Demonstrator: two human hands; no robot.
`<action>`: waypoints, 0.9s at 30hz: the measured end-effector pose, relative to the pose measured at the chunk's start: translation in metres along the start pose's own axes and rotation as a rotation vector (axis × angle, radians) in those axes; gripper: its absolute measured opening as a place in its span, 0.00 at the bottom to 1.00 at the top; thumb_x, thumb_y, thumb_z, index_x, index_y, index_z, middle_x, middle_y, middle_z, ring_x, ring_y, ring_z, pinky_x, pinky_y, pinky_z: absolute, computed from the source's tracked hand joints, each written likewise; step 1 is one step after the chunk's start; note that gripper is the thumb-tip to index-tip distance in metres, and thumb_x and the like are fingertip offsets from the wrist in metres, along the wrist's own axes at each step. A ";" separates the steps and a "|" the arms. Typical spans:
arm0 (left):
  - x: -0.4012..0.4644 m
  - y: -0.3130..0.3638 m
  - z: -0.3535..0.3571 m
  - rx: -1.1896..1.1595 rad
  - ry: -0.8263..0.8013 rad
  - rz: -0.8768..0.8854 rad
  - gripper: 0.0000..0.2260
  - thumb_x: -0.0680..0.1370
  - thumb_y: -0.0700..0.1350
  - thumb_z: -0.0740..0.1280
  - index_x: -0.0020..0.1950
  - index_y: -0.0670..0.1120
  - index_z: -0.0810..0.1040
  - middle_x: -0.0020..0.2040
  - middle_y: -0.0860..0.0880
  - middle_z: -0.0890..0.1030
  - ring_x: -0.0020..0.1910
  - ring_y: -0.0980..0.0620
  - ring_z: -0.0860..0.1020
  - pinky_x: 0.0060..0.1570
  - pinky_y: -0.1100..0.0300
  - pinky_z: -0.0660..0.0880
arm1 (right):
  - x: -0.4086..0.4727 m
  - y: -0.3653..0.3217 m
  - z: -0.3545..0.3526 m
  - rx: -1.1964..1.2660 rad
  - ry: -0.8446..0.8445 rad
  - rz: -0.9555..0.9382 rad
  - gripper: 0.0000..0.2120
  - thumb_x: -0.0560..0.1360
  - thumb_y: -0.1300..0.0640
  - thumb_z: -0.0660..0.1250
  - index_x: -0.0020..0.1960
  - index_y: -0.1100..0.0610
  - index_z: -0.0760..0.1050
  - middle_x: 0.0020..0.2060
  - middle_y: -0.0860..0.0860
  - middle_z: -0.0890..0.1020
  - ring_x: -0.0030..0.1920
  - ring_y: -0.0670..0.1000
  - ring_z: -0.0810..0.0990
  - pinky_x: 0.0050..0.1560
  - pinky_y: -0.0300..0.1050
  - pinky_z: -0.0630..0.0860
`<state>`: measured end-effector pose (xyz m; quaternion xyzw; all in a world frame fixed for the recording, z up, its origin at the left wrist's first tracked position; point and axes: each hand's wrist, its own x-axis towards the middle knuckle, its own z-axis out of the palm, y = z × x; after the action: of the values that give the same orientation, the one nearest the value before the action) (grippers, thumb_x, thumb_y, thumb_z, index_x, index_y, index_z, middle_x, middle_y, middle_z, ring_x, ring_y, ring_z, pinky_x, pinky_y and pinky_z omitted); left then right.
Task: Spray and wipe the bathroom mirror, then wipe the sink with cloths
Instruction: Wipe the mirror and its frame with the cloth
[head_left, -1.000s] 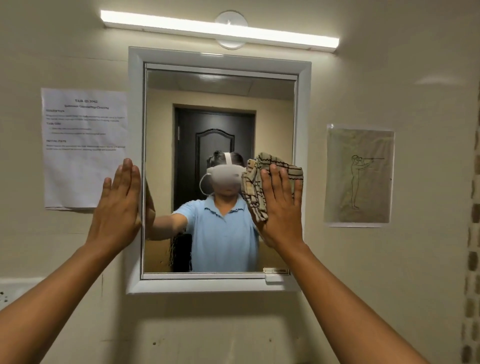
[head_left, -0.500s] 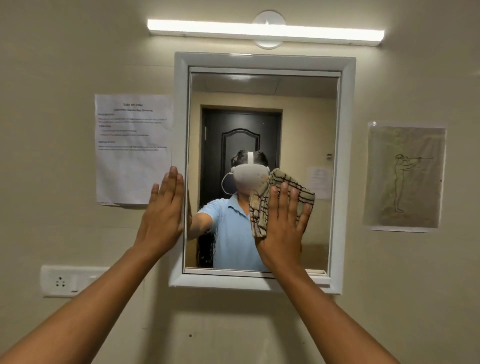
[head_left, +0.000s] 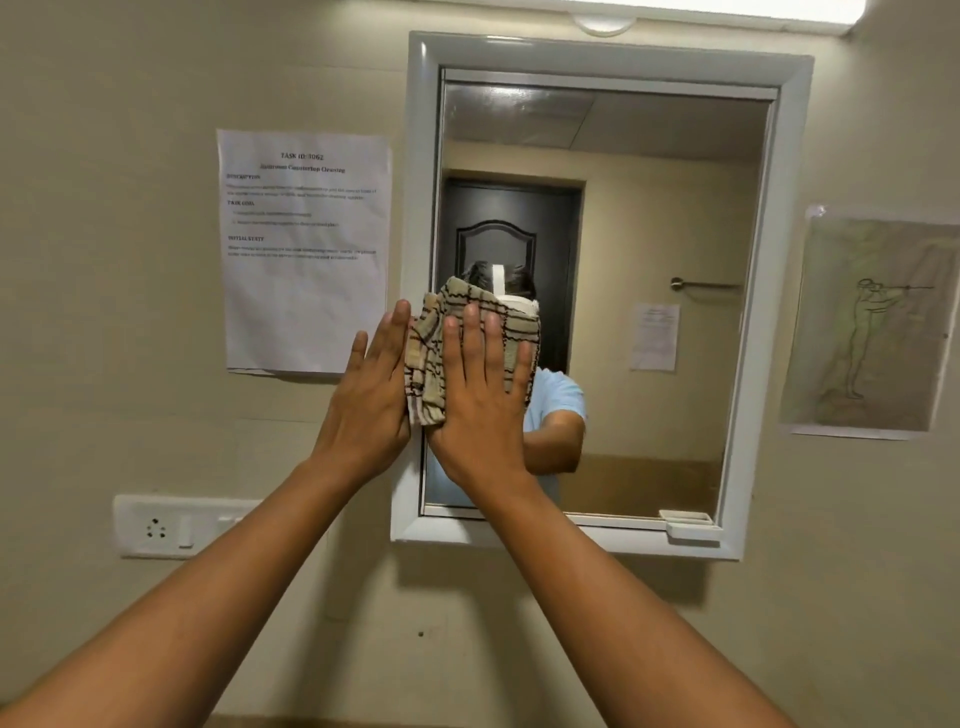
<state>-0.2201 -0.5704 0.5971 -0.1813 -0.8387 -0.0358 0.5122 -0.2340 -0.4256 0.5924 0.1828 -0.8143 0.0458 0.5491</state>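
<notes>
Cloth (head_left: 470, 340) sits at nine o'clock on the mirror (head_left: 649, 208), pressed flat by the right hand (head_left: 483, 410) with straight fingers, while the left hand (head_left: 366, 405), open and holding nothing, rests flat on the frame (head_left: 415, 208).

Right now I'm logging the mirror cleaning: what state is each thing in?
right hand: fingers straight, pressing the cloth on the glass
left hand: flat against the mirror's left frame
cloth: bunched under the right hand
mirror: being wiped at lower left
light: on
</notes>
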 end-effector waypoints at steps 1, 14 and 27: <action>-0.001 -0.001 0.000 -0.007 -0.007 0.003 0.32 0.82 0.52 0.54 0.81 0.44 0.43 0.81 0.45 0.42 0.80 0.50 0.42 0.78 0.44 0.47 | -0.003 -0.002 0.002 -0.002 0.001 -0.014 0.35 0.79 0.41 0.47 0.80 0.58 0.45 0.80 0.56 0.46 0.79 0.57 0.41 0.76 0.64 0.43; -0.010 0.002 0.005 0.059 0.021 -0.017 0.30 0.80 0.48 0.47 0.80 0.41 0.42 0.81 0.42 0.42 0.80 0.45 0.43 0.77 0.41 0.50 | -0.064 0.051 0.005 -0.104 -0.080 -0.345 0.34 0.80 0.41 0.56 0.80 0.56 0.52 0.80 0.53 0.51 0.80 0.53 0.45 0.77 0.57 0.38; -0.029 0.027 0.023 0.044 0.065 -0.084 0.31 0.79 0.49 0.46 0.80 0.39 0.46 0.81 0.39 0.46 0.80 0.41 0.47 0.77 0.41 0.50 | -0.050 0.153 -0.029 -0.134 -0.002 -0.132 0.36 0.78 0.43 0.58 0.80 0.55 0.49 0.80 0.56 0.51 0.80 0.56 0.47 0.77 0.63 0.45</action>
<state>-0.2183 -0.5479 0.5578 -0.1335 -0.8291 -0.0448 0.5411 -0.2458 -0.2632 0.5777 0.1991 -0.8022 -0.0452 0.5611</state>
